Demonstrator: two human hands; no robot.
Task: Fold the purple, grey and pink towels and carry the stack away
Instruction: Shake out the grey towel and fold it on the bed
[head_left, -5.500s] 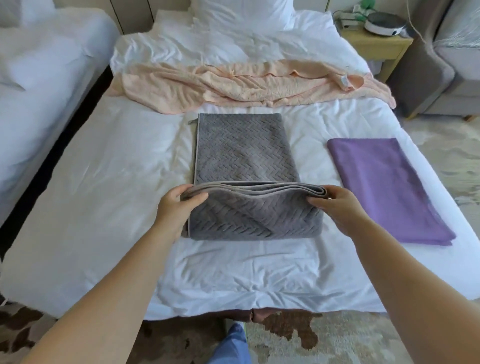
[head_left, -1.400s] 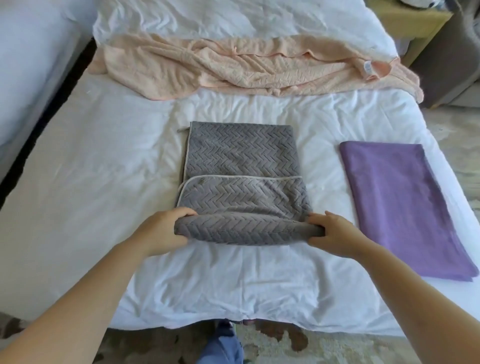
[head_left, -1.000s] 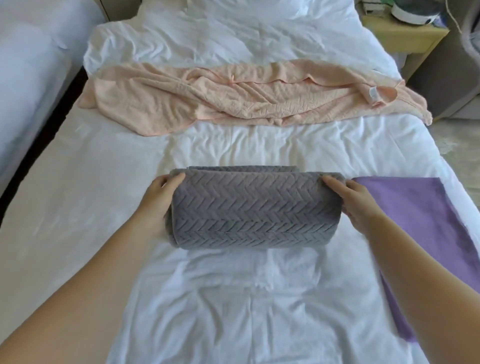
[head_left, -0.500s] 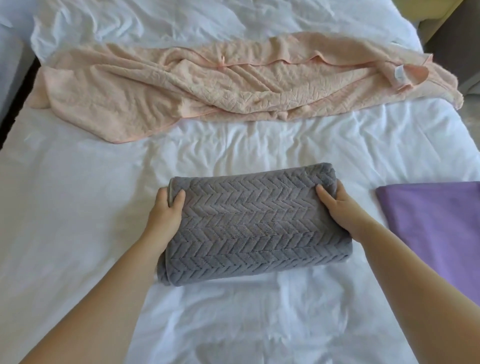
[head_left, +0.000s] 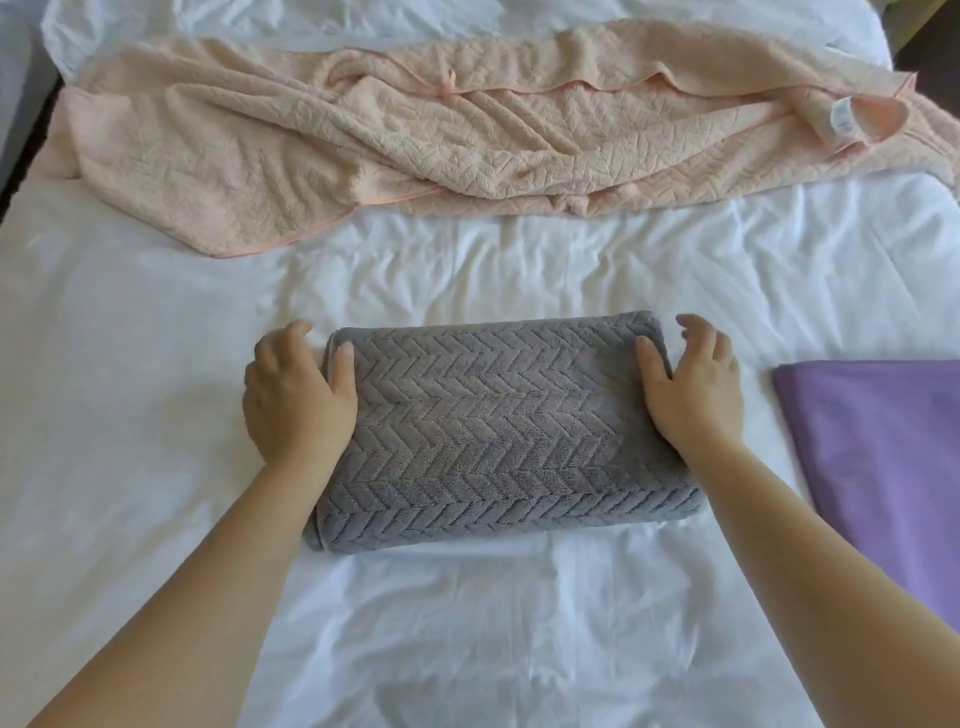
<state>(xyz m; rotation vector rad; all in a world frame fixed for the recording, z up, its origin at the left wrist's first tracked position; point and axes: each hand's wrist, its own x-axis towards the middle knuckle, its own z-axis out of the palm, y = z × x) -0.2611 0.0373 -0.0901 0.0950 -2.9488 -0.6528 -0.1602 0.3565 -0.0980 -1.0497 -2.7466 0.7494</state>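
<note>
Left hand (head_left: 291, 395), right hand (head_left: 691, 389) on grey towel (head_left: 493, 431), perhaps loosely

The grey towel (head_left: 498, 426) at the centre was thick, plush cloth, matt, its pile pressed into a raised herringbone, with a smoother bound hem showing at its 7 o'clock corner; the pink towel (head_left: 467, 140) at 12 o'clock was a similar fleecy, matt cloth, embossed and much rumpled, edged with a thin smooth binding, with a small smooth white label (head_left: 841, 117) at 2 o'clock. The purple towel (head_left: 883, 467) at 3 o'clock was thinner, flat, smooth and matt; the white sheet (head_left: 130, 364) beneath was smooth, creased cloth with a faint sheen.
</note>
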